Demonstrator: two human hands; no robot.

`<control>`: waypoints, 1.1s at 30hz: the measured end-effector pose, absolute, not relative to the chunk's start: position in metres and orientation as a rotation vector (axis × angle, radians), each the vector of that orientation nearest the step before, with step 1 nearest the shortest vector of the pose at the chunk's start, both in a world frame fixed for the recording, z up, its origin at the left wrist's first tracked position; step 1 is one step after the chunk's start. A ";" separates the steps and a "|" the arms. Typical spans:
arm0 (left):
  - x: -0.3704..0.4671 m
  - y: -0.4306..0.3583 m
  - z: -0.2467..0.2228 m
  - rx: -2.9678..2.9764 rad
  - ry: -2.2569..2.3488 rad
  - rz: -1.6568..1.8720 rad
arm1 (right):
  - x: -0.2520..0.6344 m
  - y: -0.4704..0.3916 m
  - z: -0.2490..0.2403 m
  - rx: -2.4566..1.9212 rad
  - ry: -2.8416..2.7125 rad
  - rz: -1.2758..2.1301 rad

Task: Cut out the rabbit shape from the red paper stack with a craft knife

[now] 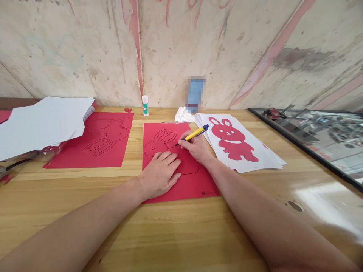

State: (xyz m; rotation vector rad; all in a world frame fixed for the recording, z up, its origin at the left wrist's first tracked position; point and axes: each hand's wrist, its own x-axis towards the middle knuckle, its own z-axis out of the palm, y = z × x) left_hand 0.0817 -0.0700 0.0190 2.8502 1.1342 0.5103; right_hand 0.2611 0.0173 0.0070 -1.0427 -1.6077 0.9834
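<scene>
Left hand (161,174) pressed flat on red sheet (172,190), fingers pointing away, lying over part of a rabbit drawn in dark line. Right hand (196,148) grips yellow-and-blue pen (195,133), tip down at the drawing, behind the rabbit's ear. To the left, another red page (113,155), rabbit outline upside down, partly under white papers (42,122). To the right, red rabbit figure (234,138) on white stack (265,156). Near the wall (85,56): upright glue stick (145,106); crumpled tissue (183,115) beside a blue object (195,90), pixelated. Wooden table (141,238) beneath.
</scene>
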 end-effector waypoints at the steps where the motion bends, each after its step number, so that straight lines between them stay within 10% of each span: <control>1: 0.082 -0.070 0.019 2.843 1.144 0.502 | 0.261 0.016 0.009 -1.039 -1.600 0.980; 33: 0.080 -0.069 0.018 2.832 1.122 0.446 | 0.259 0.015 0.005 -1.104 -1.683 0.920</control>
